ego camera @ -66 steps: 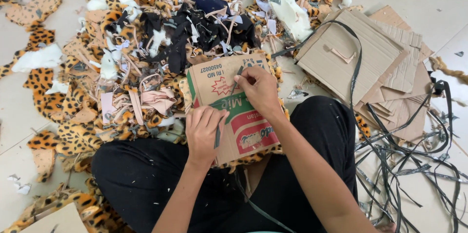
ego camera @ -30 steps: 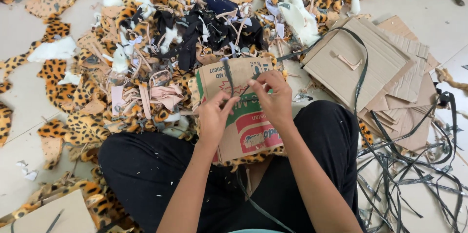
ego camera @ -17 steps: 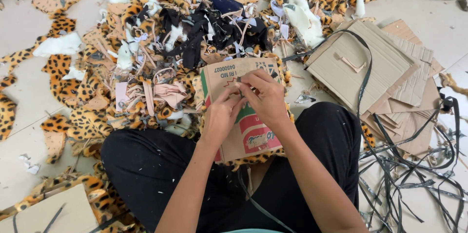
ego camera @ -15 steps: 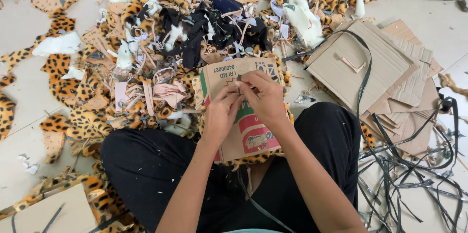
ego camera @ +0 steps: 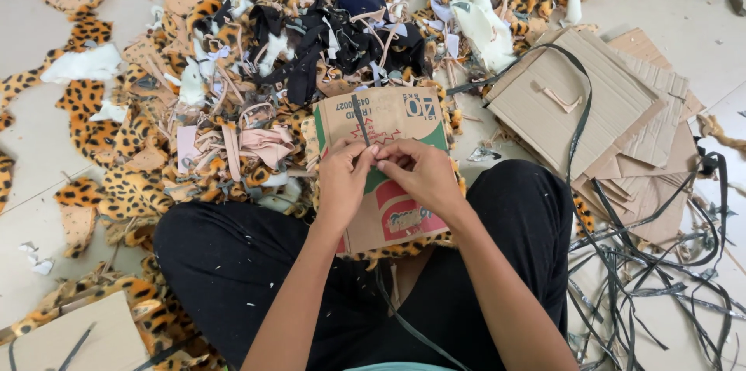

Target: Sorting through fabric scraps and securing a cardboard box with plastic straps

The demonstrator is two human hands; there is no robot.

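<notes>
A thin dark strip (ego camera: 360, 120) is pinched at its near end by the left hand (ego camera: 344, 177) and right hand (ego camera: 420, 173), its long axis pointing away over a printed cardboard sheet (ego camera: 388, 169) on the lap; leopard-print scraps (ego camera: 116, 184) are strewn across the floor (ego camera: 31, 169).

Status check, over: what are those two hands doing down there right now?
Left hand and right hand meet, fingers pinching a thin dark strip. Strip rises over the printed cardboard piece on the lap. Leopard-print scraps heaped all around; nothing blocking the hands.
</notes>
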